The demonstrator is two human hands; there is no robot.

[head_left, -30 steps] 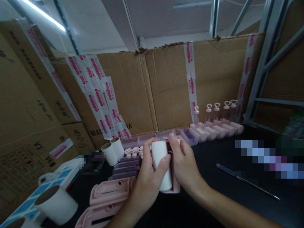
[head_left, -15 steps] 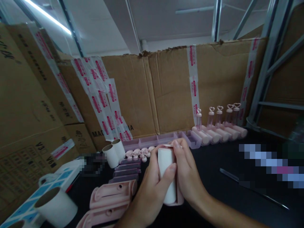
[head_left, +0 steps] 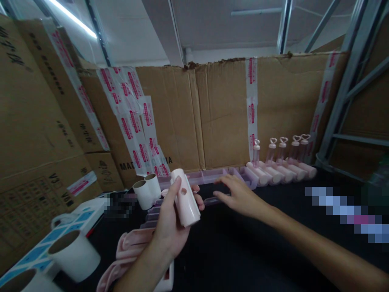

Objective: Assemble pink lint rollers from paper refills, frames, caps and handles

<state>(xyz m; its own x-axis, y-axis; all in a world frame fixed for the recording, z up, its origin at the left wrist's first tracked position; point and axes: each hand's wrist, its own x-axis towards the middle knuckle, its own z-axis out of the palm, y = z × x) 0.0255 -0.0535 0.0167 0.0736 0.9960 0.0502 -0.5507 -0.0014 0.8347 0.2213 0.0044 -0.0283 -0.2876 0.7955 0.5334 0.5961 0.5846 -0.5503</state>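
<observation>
So the left hand [head_left: 173, 229] has its fingers wrapped snugly around a pink casing [head_left: 191, 209] with a round hole in it, held up at a tilt over the black surface [head_left: 243, 255]. Right hand's [head_left: 244, 198] out in front of the purple tray [head_left: 208, 176], thumb and index finger spread apart, with a thin translucent piece [head_left: 211, 201] near the thumb tip, can't tell if they're touching. Pink shells [head_left: 133, 243] sit by the left forearm.

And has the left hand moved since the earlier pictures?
Yes: the left hand, holding the pink casing, has moved leftward relative to the cardboard panel's vertical crease.
</observation>
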